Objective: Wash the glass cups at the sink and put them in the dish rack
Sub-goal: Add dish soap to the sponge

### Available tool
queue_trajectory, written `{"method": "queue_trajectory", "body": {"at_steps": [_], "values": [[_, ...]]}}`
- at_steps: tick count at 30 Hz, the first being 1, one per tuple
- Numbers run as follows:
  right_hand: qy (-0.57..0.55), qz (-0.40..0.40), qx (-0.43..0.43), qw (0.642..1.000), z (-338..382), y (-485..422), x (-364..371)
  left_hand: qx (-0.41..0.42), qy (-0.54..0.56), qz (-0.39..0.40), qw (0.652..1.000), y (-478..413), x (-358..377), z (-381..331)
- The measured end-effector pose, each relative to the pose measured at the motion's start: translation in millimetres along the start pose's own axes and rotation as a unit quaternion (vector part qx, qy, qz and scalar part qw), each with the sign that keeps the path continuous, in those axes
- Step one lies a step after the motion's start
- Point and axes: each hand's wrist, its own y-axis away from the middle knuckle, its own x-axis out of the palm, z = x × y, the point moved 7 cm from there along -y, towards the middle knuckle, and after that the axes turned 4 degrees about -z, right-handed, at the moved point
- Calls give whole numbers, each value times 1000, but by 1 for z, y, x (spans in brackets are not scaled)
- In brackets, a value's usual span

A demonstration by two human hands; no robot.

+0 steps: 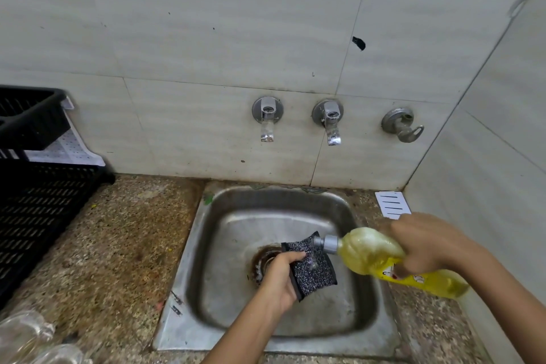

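Clear glass cups [28, 337] lay on the speckled stone worktop [118, 245], left of our left hand [280, 278], which gripped a dark glittery sponge [316, 272]; our right hand [428, 245] clasped a yellow soap bottle [366, 251], its nozzle pointing left onto the sponge.

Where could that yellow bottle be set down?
The widest bare patch is the speckled counter between the black dish rack and the sink. Its near left corner is crowded with glass cups. Right of the sink only a narrow strip remains, a white slotted tray at its back.
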Motion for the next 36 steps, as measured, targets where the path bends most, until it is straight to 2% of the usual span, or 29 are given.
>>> {"method": "queue_trajectory", "body": {"at_steps": [6,9,11,14,22,32,36], "values": [[-137,-142,60,979,-17,9,25,-14,26,17,999,0,1,-3],[-274,-190,125,935,-27,12,41,-18,32,25,999,0,1,-5],[-383,-218,183,879,-34,13,55,-20,33,27,999,0,1,-6],[-516,-275,260,769,-46,10,75,-24,29,30,999,-1,2,-8],[-614,-381,407,559,-105,-32,116,-31,11,22,999,-20,10,-12],[-593,-425,488,479,-143,-89,155,-38,30,5,999,-44,18,-26],[-587,-437,494,470,-148,-104,169,-44,49,8,998,-49,24,-32]]}}
